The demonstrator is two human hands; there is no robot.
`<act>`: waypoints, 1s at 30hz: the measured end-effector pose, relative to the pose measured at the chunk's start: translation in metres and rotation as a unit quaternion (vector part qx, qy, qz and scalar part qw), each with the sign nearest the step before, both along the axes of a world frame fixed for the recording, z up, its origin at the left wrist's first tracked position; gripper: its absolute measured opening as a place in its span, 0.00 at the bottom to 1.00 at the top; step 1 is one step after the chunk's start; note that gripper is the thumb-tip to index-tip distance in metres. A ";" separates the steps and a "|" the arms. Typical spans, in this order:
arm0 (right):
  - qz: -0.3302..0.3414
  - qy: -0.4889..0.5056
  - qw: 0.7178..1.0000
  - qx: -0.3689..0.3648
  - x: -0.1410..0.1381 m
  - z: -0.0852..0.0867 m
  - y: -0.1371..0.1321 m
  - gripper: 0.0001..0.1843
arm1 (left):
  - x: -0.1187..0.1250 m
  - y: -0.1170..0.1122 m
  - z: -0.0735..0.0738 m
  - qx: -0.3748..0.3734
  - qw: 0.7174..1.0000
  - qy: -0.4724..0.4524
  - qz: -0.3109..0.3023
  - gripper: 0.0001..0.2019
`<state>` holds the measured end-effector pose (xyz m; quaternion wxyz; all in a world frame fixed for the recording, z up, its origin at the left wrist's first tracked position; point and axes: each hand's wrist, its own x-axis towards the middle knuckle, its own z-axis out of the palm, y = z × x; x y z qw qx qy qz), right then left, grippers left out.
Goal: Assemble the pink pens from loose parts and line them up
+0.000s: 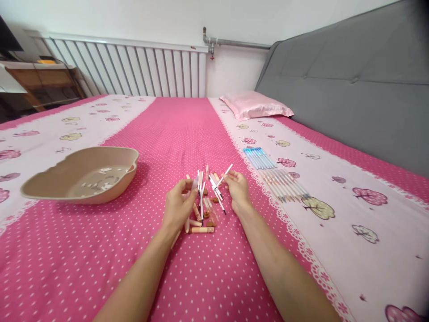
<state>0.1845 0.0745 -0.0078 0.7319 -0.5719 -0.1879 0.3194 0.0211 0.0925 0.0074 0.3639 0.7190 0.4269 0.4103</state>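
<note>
Loose pen parts between two pinching hands

At the left, well apart from the hands, a tan basin [124, 188] sits on the pink dotted bedspread [208, 281], with small pale scraps [107, 185] on its floor. Behind it a white radiator [134, 67] runs along the wall.

Next comes the left hand [179, 201], thumb and fingers drawn together at the tips; they appear to pinch a pale, see-through piece [195, 182], though its full shape is hard to make out.

Between the hands lies a jumble of pen parts [201, 205]: slim white lengths with dark tips, clear tubes and tan barrels. One tan barrel [201, 230] lies crosswise at the near edge.

The right hand [239, 190] has its thumb and forefinger closed on a white stick [228, 169]. The stick's long axis slants, its upper end up and to the right, its lower end down and left over the jumble, towards the left hand.

Farther right, nearer the right hand than the left, lie a row of blue-topped pens [259, 158] and, just on the near side, a row of clear patterned pens [284, 184]. Both sets slant from far left to near right. A pink pillow [256, 105] lies beyond, by the grey headboard [351, 80].
</note>
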 end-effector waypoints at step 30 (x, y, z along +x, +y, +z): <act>-0.034 -0.247 0.944 0.217 -0.020 0.041 -0.027 0.27 | -0.001 0.000 -0.004 0.095 0.991 0.092 -0.002 0.08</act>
